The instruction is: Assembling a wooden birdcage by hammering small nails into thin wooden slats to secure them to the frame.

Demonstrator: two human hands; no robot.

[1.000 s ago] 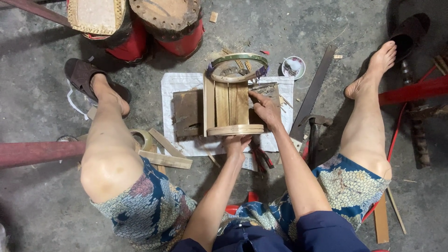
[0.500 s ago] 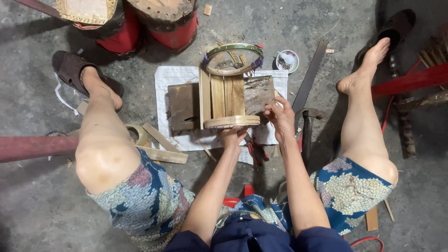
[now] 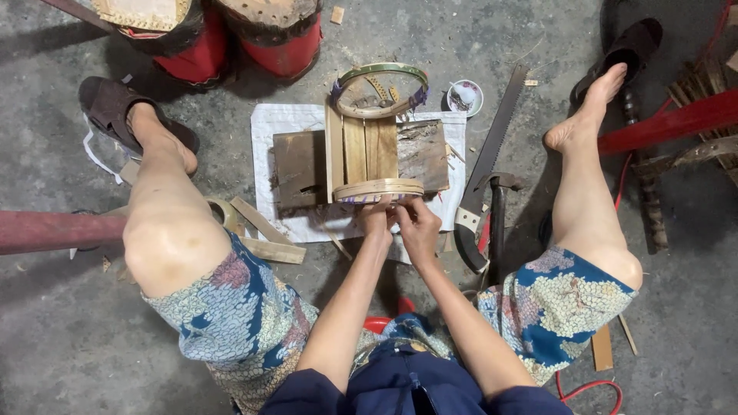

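Seated on a grey concrete floor (image 3: 500, 46) strewn with chips, I work with my legs spread either side of one white sheet (image 3: 280, 123). Two red drums (image 3: 231, 34) stand at the far edge, near my left foot, and one red pole (image 3: 54, 230) lies by my left knee. On the sheet rests one dark wooden board (image 3: 296, 165), and across it lies one bamboo frame (image 3: 374, 138) of upright slats bound by two hoops, one far, one near. My left hand (image 3: 377, 217) and right hand (image 3: 419, 227) sit pressed close together at the near hoop, fingers pinching its lower edge; what they grip there is too small to tell. Right of the sheet lie one handsaw (image 3: 488, 161) and one hammer (image 3: 498, 207), touching each other. One small round tin (image 3: 464, 96) sits past the sheet's far right corner. Loose bamboo strips (image 3: 265, 234) lie by my left knee.
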